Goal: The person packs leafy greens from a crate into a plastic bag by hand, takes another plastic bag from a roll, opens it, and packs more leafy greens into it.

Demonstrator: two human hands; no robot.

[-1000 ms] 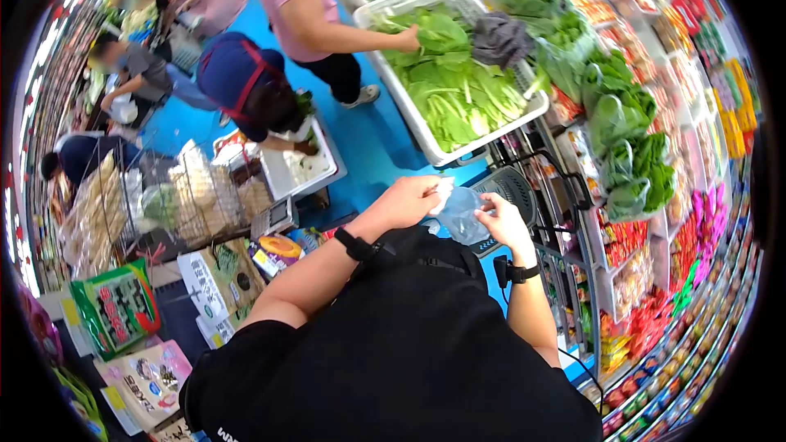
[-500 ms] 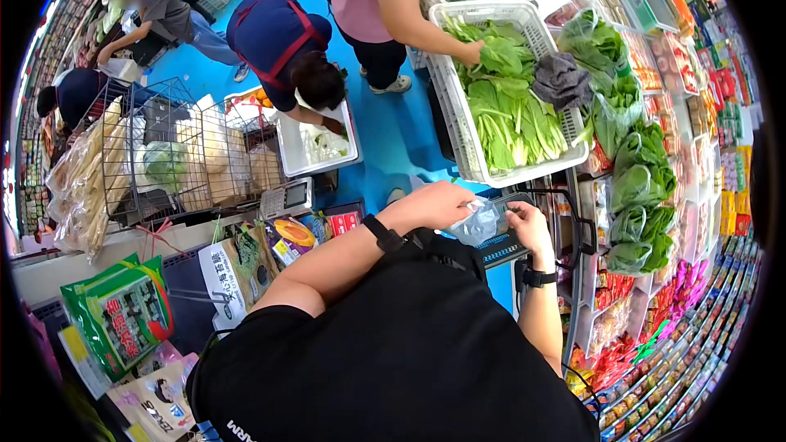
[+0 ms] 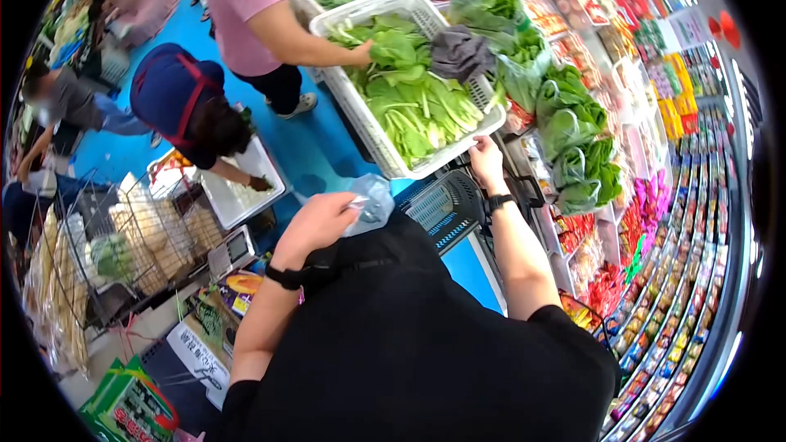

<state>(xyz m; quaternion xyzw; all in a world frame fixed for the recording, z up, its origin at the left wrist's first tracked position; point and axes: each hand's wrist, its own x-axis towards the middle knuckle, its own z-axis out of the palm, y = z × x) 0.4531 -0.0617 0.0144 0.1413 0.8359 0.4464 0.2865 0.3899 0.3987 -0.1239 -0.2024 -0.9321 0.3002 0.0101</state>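
Observation:
My left hand [image 3: 322, 221] is closed on a thin, clear plastic bag [image 3: 373, 203], which hangs in front of my body. My right hand [image 3: 488, 160] reaches forward to the near right corner of a white crate [image 3: 391, 165]; its fingers are bent, and whether they touch the rim I cannot tell. Leafy greens [image 3: 409, 110] fill the crate, and a dark grey cloth [image 3: 460, 54] lies at its right side. Below the crate is a dark shopping basket [image 3: 442, 211], between my hands.
A person in pink [image 3: 246, 12] reaches into the crate. Another in navy [image 3: 176, 94] bends over a white tub [image 3: 240, 206]. Wire baskets [image 3: 135, 237] stand at the left. Bagged greens [image 3: 565, 106] line the shelf at the right, above packaged goods.
My right hand has let go of the plastic bag and moved forward to the crate. My left hand still holds the bag, now farther left. The view has turned to the right.

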